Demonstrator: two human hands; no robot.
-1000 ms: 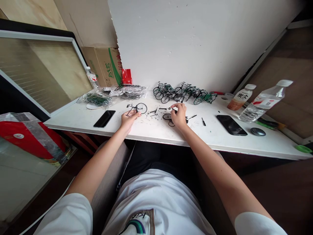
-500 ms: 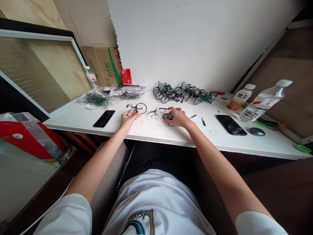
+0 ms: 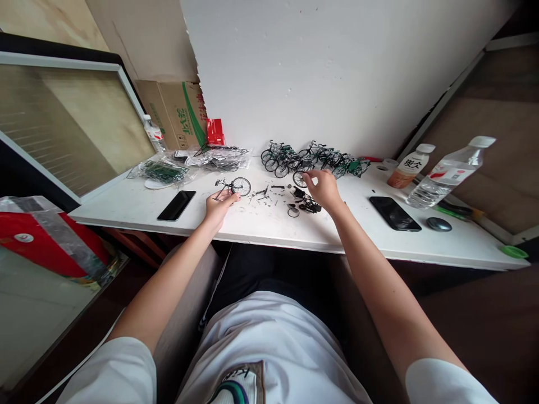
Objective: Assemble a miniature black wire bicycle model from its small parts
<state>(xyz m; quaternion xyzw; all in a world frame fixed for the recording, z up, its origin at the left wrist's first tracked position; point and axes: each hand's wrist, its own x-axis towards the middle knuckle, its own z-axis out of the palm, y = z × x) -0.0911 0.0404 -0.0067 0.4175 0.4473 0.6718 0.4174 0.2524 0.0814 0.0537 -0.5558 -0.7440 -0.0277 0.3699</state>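
At the far left of the desk [image 3: 256, 227], clear plastic bags [image 3: 162, 171] of parts lie before a cardboard box [image 3: 168, 112]; a dark phone [image 3: 177, 205] lies nearer. Next, the left hand [image 3: 219, 209] has its grip closed on a partly built model bicycle [image 3: 232, 187], its spoked wheel toward the right. Small loose parts [image 3: 263, 194] are scattered right of it, then a dark ring [image 3: 293, 211] and black parts [image 3: 308, 203] at the near side. Beyond, model bicycles [image 3: 290, 161] stand bunched by the wall. In front of them, the right hand [image 3: 325, 188], its grip narrow, pinches a separate wheel [image 3: 298, 179] at its right edge. Farther right are another phone [image 3: 394, 214], a brown drink bottle [image 3: 410, 166] and a clear bottle [image 3: 451, 175].
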